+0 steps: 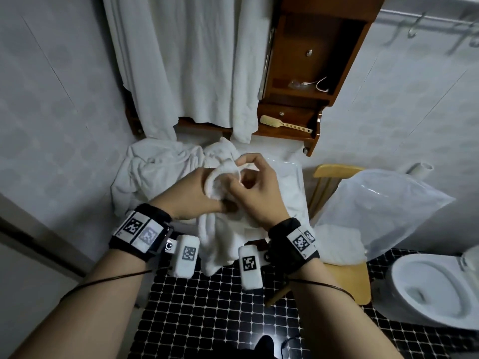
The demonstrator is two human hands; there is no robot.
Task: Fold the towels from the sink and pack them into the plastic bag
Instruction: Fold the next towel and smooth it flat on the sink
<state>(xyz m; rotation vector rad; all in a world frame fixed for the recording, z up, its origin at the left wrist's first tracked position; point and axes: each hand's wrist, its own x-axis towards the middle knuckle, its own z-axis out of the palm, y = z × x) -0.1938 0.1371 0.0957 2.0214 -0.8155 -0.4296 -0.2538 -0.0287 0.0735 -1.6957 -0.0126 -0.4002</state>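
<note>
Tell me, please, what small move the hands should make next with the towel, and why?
Probably slide both hands apart along the towel's edge to spread it. The left hand and right hand pinch it close together, so it hangs bunched over the sink, not yet folded or ready for the bag.

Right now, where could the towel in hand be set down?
Bare: the chair seat's front, between the folded towels and the toilet; the sink's right side, past the right hand. Crowded: the sink's left, heaped with loose towels; the chair's back, filled by the plastic bag.
</note>
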